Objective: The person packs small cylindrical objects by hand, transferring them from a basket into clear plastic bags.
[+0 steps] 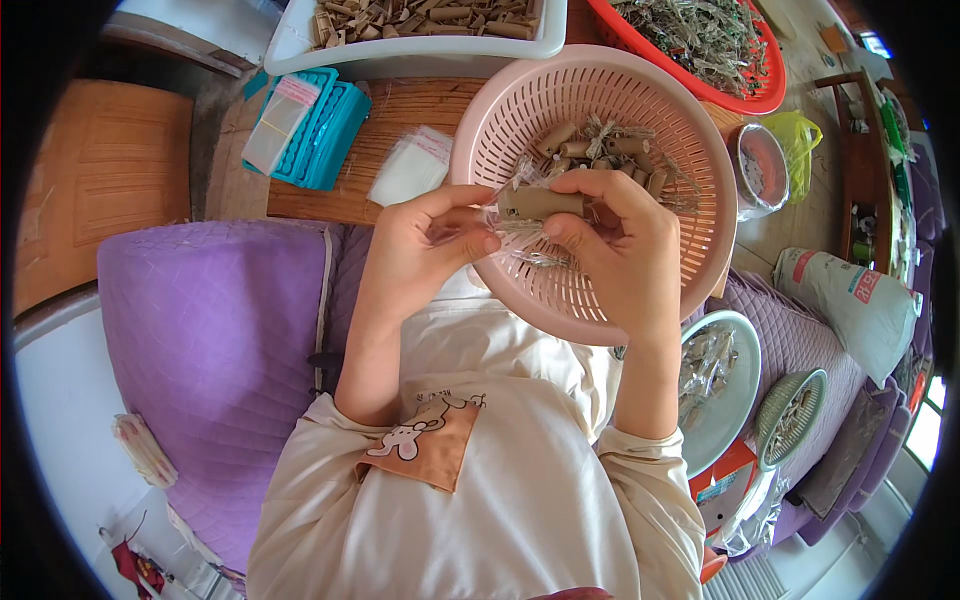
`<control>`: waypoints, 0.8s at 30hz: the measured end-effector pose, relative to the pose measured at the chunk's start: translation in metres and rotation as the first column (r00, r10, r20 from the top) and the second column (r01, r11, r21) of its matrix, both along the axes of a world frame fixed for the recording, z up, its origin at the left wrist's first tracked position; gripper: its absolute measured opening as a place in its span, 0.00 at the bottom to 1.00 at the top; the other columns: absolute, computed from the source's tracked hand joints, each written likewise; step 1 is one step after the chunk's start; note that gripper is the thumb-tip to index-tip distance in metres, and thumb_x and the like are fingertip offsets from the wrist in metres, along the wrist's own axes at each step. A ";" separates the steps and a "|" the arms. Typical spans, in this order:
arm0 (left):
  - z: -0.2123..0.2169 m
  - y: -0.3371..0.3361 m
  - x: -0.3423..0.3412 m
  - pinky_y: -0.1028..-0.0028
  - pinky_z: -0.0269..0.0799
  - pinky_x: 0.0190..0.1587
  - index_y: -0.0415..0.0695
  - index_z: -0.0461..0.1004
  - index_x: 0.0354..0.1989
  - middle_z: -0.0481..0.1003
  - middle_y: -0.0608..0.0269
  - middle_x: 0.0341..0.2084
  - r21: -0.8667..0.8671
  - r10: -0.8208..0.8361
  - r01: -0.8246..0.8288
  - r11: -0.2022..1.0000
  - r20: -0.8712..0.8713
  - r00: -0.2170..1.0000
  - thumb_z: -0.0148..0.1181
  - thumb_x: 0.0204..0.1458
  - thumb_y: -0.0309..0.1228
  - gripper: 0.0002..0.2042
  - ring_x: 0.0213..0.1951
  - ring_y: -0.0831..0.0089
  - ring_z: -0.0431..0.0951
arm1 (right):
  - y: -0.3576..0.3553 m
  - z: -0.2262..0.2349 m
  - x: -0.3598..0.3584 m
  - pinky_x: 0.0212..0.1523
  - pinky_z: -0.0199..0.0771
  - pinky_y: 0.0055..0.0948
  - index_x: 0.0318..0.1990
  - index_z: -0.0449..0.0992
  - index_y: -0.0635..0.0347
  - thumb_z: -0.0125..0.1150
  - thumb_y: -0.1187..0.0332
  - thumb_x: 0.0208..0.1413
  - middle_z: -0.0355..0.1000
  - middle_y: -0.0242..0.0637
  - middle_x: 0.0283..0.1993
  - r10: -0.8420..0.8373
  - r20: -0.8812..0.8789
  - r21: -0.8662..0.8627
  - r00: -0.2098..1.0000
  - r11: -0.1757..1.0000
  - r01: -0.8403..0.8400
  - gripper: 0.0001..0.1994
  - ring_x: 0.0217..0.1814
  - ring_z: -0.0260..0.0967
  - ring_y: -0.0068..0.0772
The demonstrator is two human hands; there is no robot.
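Observation:
Both my hands meet over the pink slotted basket (465, 150) on my lap side of the table. My right hand (635, 235) is closed around a short brown cardboard tube (548, 204), thumb below and fingers above. At the tube's left end, my left hand (420, 235) pinches a bit of clear plastic; its exact shape is too small to tell. Thin clear and silvery strands (535, 240) hang just under the tube. Inside the basket, beyond my fingers, lie several more brown tubes (628, 146) mixed with similar strands.
A white bin (420, 55) of brown tube pieces stands at the back, beside a red basket (775, 95) of tangled strands. Teal trays (345, 135) and clear bags (410, 168) lie left. Right, a pale bowl (740, 400), green basket (768, 425) and white sack (850, 300) rest on purple seating.

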State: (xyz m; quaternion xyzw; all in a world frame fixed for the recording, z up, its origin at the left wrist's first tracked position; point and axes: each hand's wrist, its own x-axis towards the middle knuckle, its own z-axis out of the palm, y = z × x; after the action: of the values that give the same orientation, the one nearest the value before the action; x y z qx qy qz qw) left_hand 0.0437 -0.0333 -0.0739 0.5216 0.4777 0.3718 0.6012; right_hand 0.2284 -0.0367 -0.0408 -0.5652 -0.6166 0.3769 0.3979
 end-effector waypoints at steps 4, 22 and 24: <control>0.001 -0.004 0.004 0.79 0.70 0.40 0.31 0.67 0.46 0.74 0.58 0.35 -0.012 -0.022 0.024 1.000 0.126 0.992 0.60 0.44 0.21 0.19 0.37 0.78 0.73 | 0.008 -0.002 0.004 0.27 0.67 0.26 0.33 0.74 0.63 0.61 0.76 0.40 0.69 0.38 0.27 0.100 0.016 0.057 0.995 0.993 -0.101 0.09 0.24 0.67 0.36; 0.002 -0.008 0.013 0.80 0.70 0.40 0.32 0.68 0.45 0.74 0.56 0.35 -0.047 -0.060 0.069 0.997 0.167 0.984 0.63 0.41 0.21 0.20 0.36 0.79 0.73 | -0.001 -0.008 0.003 0.30 0.68 0.30 0.32 0.73 0.61 0.62 0.74 0.38 0.71 0.40 0.32 0.218 0.060 0.111 0.974 0.968 -0.224 0.10 0.29 0.69 0.38; 0.003 -0.008 0.014 0.80 0.70 0.40 0.33 0.68 0.46 0.74 0.57 0.35 -0.049 -0.052 0.066 0.997 0.242 0.969 0.62 0.41 0.22 0.20 0.36 0.79 0.73 | 0.000 -0.013 0.005 0.35 0.68 0.32 0.33 0.73 0.61 0.62 0.74 0.38 0.70 0.40 0.35 0.217 0.119 0.236 0.969 0.942 -0.240 0.11 0.35 0.67 0.39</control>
State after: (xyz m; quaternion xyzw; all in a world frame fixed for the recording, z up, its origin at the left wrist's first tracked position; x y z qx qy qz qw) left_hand 0.0580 -0.0413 -0.0712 0.4692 0.3960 0.4005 0.6802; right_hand 0.2329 -0.0365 -0.0535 -0.4521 -0.7379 0.3139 0.3905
